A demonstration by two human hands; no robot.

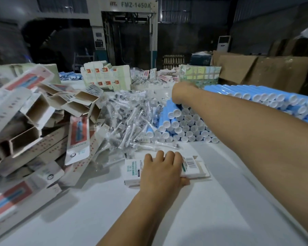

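— What is the left hand (161, 168) doing?

— It holds the white carton (132, 172) flat on the table (176, 219). The fingers curl over the far edge and the thumb lies along the near one, probably to keep the carton from sliding and ready for filling.

— And the right hand (182, 93)?

— It reaches out to the top of the stack of blue tubes (181, 125). Its fingers are hidden behind the wrist, so I cannot tell whether it has closed on one.

— Why are the tubes stacked like that?

— Their white caps all face the person, so I would guess it makes them easy to pull one at a time. Bagged brush heads (130, 119) lie heaped just left of them, and open cartons (48, 110) are piled further left, all within reach.

— Can you read any writing?

— The carton carries a barcode (191, 161) and teal print, too blurred to read. The machine (132, 32) at the back reads "FMZ-1450A".
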